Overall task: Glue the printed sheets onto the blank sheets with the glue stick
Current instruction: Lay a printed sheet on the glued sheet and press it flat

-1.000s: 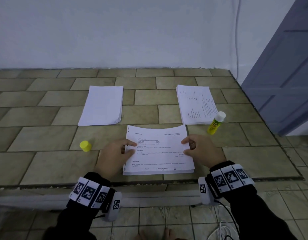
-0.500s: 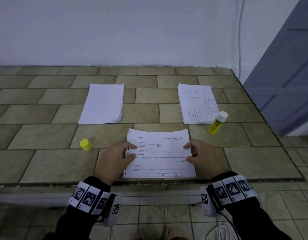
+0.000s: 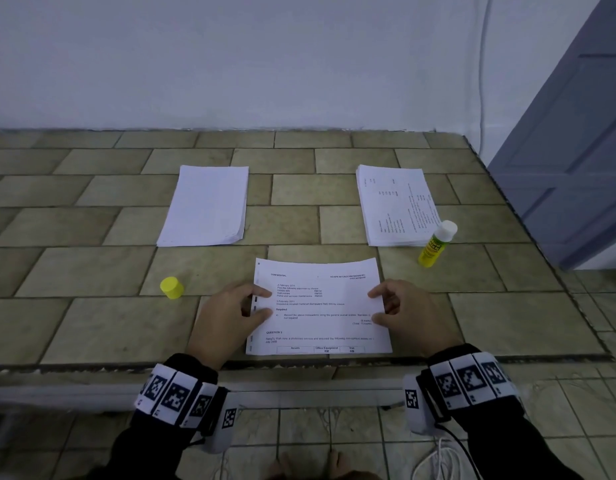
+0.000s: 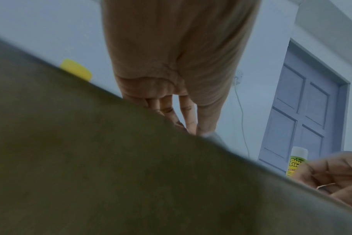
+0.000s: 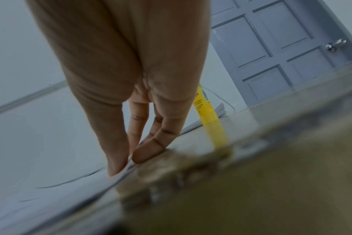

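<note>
On the tiled table (image 3: 92, 327), left to right, we see the yellow cap (image 3: 171, 287), blank stack (image 3: 206, 206), our left hand (image 3: 227, 315) and right hand (image 3: 405, 311) pinching the printed sheet's (image 3: 318, 306) side edges, printed stack (image 3: 396, 206), and upright glue stick (image 3: 436, 244).

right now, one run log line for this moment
step: aligning printed sheet | left hand: holds left edge | right hand: holds right edge | glue stick: uncapped, standing
</note>
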`<state>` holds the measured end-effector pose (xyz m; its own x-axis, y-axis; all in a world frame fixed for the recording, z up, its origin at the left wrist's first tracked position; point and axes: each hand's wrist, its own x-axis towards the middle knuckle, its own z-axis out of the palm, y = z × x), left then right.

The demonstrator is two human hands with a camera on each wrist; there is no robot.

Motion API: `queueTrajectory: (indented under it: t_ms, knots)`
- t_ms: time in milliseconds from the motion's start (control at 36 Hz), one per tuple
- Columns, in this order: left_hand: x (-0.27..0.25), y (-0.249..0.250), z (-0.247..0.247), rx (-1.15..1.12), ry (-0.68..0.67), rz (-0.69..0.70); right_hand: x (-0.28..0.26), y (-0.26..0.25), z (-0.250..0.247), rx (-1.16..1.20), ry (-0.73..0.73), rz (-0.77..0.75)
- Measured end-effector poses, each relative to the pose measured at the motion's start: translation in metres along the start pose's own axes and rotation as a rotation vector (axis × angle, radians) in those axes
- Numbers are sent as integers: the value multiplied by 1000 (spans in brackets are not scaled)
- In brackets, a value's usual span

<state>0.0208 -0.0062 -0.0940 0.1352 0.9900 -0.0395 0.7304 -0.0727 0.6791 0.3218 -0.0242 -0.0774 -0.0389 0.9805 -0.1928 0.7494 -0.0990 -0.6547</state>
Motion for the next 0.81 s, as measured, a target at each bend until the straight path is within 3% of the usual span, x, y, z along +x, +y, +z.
queueTrajectory:
  t_ms: [444,583,805]
  knots:
    - [-1,0,0,1,-1,14,-3,-6,-1,-6,-3,13]
    - [-1,-2,1,120,37,7,-5,-12,-3,-163,-20,72]
    - [2,10,10,188,108,145,-16,-32,-6,-555,13,43]
